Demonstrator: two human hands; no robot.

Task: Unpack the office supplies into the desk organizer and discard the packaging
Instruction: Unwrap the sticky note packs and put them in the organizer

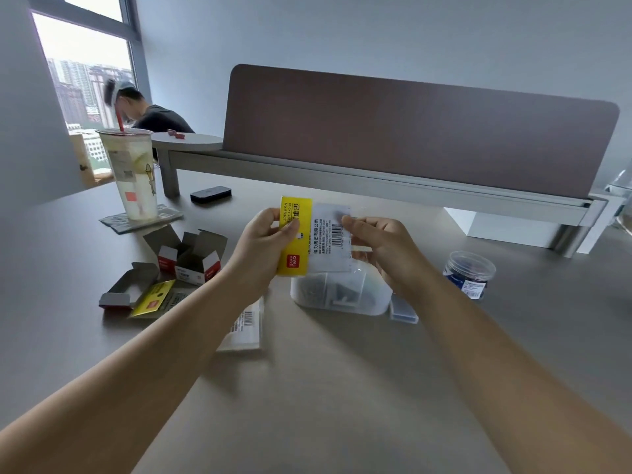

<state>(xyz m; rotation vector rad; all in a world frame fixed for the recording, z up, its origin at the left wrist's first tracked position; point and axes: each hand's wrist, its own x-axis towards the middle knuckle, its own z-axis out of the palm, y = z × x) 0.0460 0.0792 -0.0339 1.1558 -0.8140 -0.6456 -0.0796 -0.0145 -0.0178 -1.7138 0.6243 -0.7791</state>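
A: What do the hands hold?
B: The left hand [270, 234] grips the yellow sticky notes pack [297, 236], marked "deli" and "No 66307". The right hand [379, 241] pinches its clear wrapper [331, 234] beside the barcode.
A: And the organizer [342, 292]?
B: On the desk [342, 388], just behind the pack.

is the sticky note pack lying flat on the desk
No, both the left hand and right hand hold the sticky note pack up above the desk.

left hand [265, 241]: bare, no ring or watch
right hand [383, 248]: bare, no ring
forearms: bare, unsleeved, entering from 6 o'clock
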